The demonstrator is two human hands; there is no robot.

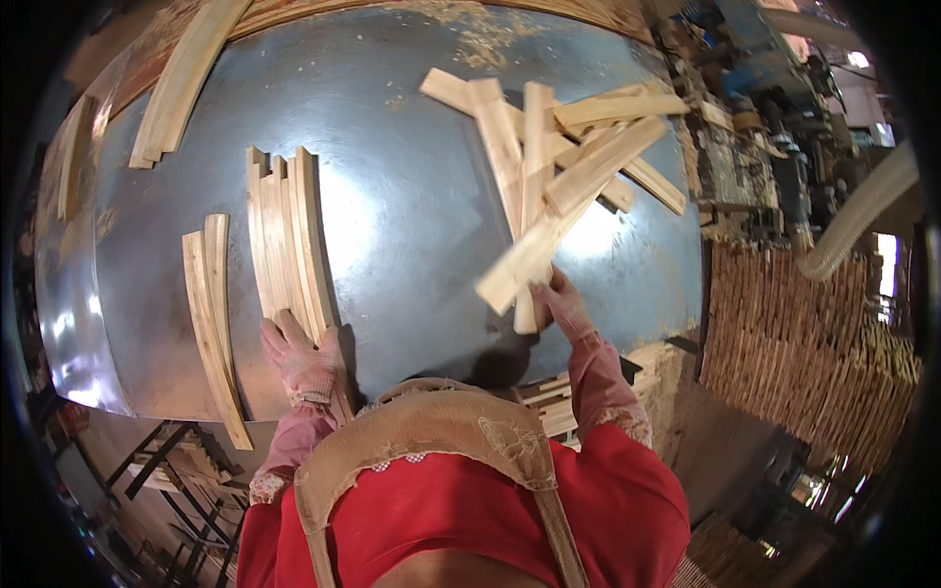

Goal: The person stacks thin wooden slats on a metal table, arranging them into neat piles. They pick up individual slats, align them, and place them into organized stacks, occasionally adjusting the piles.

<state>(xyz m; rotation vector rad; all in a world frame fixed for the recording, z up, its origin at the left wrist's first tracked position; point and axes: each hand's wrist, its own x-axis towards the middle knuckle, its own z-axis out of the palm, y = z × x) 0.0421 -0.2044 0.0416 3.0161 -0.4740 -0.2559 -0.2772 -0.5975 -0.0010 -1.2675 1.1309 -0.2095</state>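
My left hand (302, 357), in a pale work glove, lies over the near end of a row of wooden strips (286, 230) set side by side. Its fingers are spread on top of the wood, with the thumb apart. On the right, my right hand (564, 304) is closed around the near end of a wooden strip (526, 312). Another light strip (520, 265) crosses over it, slightly blurred, and a loose, criss-crossed pile of strips (603, 162) lies beyond. The fingertips of the right hand are partly hidden by the wood.
Two strips (208, 304) lie left of the row on the metal tabletop (392, 235). More boards (186, 83) rest at the far left. Sawdust (480, 34) is scattered at the back. Machinery with a hose (863, 216) and stacked wood (799, 328) stand at right.
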